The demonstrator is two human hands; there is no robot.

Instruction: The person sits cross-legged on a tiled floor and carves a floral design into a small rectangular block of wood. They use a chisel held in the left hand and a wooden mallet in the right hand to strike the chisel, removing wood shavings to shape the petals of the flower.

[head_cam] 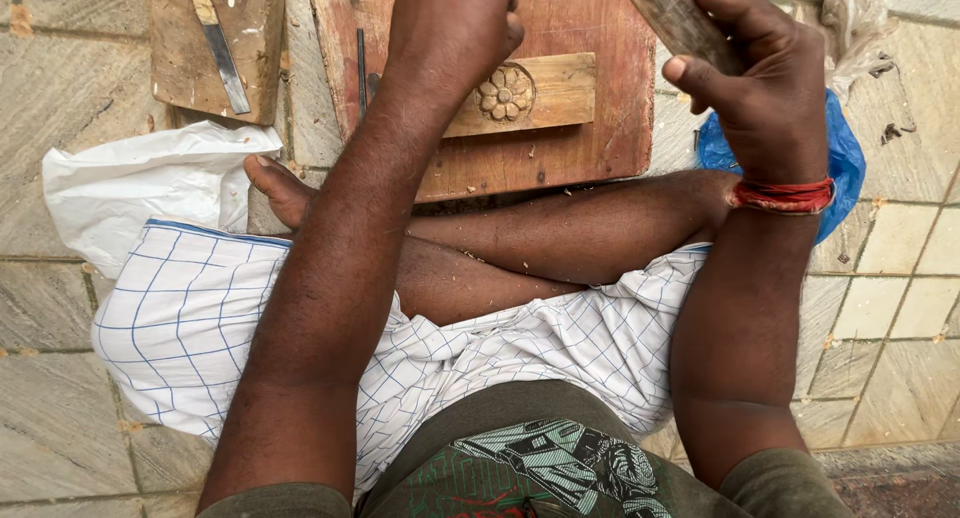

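The carved flower rosette (505,94) on the small pale wood block (540,93) already shows petals and a centre, so the relief appears well advanced, though the plain face to its right is uncut and any finer work left cannot be judged from here. The block lies on the reddish work board (590,148) on the tiled floor (60,98), just beyond the crossed legs. The left hand (450,28) has its fingers closed just left of the rosette, the tool hidden, while the right hand (765,78) grips a wooden mallet (675,18) raised at far right.
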